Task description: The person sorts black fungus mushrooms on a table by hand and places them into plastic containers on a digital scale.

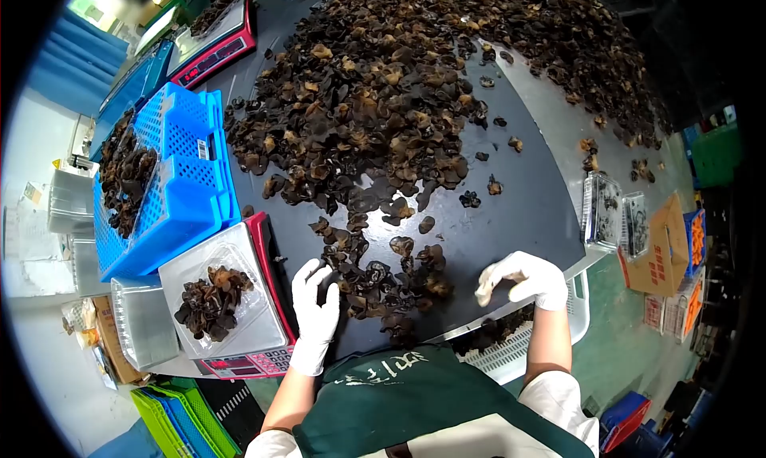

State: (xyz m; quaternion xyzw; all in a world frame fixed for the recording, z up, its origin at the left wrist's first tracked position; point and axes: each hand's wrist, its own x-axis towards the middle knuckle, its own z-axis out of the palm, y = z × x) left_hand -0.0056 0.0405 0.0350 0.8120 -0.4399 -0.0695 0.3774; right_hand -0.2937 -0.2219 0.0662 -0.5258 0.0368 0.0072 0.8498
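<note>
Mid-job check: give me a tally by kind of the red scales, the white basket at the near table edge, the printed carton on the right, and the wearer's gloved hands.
Red scales: 2 (near scale, far scale)
White basket: 1
Printed carton: 1
Gloved hands: 2 (left hand, right hand)
Total: 6

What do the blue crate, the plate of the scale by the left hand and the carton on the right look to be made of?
Crate: moulded plastic, slightly glossy; regular lattice holes.
Plate: probably metal, satin grey; soft sheen.
Carton: matte brown cardboard; folded flaps, red print.
</note>
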